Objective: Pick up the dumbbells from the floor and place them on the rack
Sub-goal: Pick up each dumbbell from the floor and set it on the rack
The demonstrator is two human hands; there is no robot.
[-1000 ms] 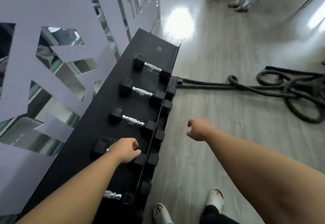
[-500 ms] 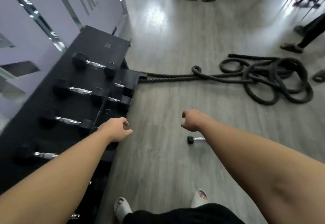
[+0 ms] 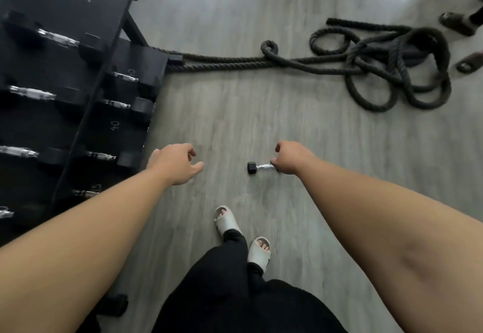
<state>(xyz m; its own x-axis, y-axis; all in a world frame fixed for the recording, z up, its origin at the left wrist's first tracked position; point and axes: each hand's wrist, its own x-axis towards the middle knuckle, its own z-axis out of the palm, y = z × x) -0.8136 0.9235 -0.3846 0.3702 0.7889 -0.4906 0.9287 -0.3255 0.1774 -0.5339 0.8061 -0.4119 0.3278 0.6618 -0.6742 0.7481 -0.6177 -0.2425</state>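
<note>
Since a second ago the view has swung off the rack top and down to the floor, and a small dumbbell that was out of sight then now lies in front of the person. The right hand hangs over that hex dumbbell, fingers curled loosely downward and empty, hiding the dumbbell's far head; whether the fingers touch the chrome handle cannot be told. The left hand hovers apart to the left, loosely spread, thumb out, holding nothing. The dumbbell rests flat on the grey floor, its handle crosswise to the person, one black hex head showing. Judging by its size it should be light and rigid, the flat-sided heads keeping it from rolling; the knurled handle between the heads looks the natural place for a one-hand wrap. The person's pale slide sandals stand just short of it. To the left, the black dumbbell rack carries rows of dumbbells on two tiers, with an open stretch near a painted "40" on the lower shelf. Bare floor lies between dumbbell and rack, so the carry looks unobstructed. A battle rope sprawls well beyond, one strand running to the rack's corner, and another person's sandalled foot shows at the far right.
</note>
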